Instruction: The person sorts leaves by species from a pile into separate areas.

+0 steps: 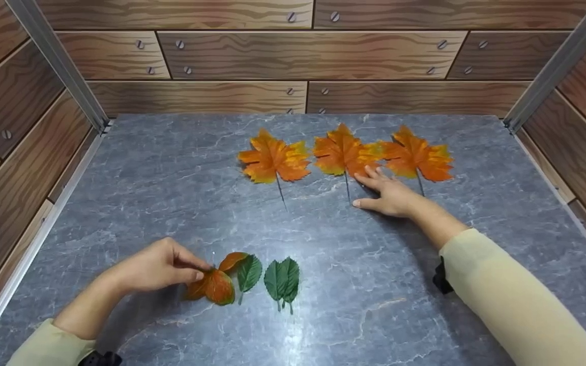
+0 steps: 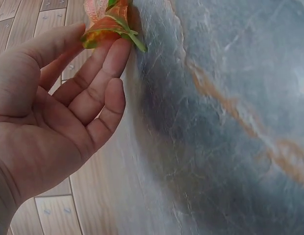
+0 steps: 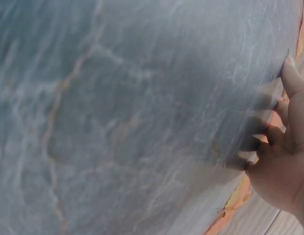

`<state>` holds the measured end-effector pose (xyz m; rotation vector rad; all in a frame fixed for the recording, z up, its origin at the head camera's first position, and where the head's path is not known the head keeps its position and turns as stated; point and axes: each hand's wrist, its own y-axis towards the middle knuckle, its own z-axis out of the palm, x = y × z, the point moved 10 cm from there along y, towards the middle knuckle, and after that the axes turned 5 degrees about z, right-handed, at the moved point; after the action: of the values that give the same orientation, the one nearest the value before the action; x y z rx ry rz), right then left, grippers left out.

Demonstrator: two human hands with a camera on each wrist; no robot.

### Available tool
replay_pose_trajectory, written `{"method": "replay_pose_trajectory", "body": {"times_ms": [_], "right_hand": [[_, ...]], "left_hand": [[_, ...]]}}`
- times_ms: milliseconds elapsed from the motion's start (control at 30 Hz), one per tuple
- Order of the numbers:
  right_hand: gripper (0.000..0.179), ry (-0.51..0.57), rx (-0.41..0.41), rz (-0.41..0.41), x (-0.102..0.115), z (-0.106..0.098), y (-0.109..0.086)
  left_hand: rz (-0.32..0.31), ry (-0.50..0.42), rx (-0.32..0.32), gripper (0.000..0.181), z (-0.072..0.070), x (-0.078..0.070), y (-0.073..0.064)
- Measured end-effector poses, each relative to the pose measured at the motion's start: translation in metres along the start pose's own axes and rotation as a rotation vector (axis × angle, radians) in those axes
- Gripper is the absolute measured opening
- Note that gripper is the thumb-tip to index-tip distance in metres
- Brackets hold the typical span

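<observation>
My left hand (image 1: 153, 267) pinches a small orange-and-green artificial leaf (image 1: 220, 288) between thumb and fingertips, low over the table. In the left wrist view the same leaf (image 2: 110, 27) shows a green stem beside the fingertips. Right beside it lie another orange leaf (image 1: 233, 261) and a green leaf (image 1: 249, 273). My right hand (image 1: 392, 195) is spread out, its fingertips over the lower right edge of the middle orange maple leaf (image 1: 343, 151). The thumb is near that leaf's stem. In the right wrist view the right hand (image 3: 284, 147) has its fingertips down at the table.
A maple leaf (image 1: 274, 157) lies on the left of the back row, another (image 1: 415, 152) on the right. Several overlapping green leaves (image 1: 282, 279) lie at front centre. The grey marbled table (image 1: 171, 178) is bordered by wood-patterned walls (image 1: 232, 56) and metal posts (image 1: 61, 63).
</observation>
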<state>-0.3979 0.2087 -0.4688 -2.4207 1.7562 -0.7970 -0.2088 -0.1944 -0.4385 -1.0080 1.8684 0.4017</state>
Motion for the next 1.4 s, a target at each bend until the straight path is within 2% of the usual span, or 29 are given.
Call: {"method": "replay_pose_trajectory", "body": {"times_ms": [133,233,633,967,1233,1400], "right_hand": [[0.09,0.004,0.0,0.0,0.0,0.0,0.0],[0.089,0.005,-0.004,-0.003,0.0,0.0,0.0],[0.09,0.015,0.003,0.005,0.001,0.001,0.0],[0.09,0.017,-0.003,0.004,0.001,0.0,0.0],[0.09,0.012,-0.01,-0.006,0.002,-0.001,-0.001],[0.089,0.016,-0.008,-0.004,0.001,-0.001,-0.002]], "left_hand": [[-0.005,0.016,-0.011,0.021,-0.004,0.0,0.0],[-0.008,0.03,-0.041,0.023,-0.013,-0.001,0.0],[-0.051,0.025,-0.248,0.032,-0.059,0.004,0.008],[-0.09,0.04,-0.4,0.034,-0.084,0.018,0.026],[-0.136,0.004,-0.47,0.038,-0.097,0.035,0.038],[-0.167,0.013,-0.477,0.04,-0.101,0.042,0.043]]}}
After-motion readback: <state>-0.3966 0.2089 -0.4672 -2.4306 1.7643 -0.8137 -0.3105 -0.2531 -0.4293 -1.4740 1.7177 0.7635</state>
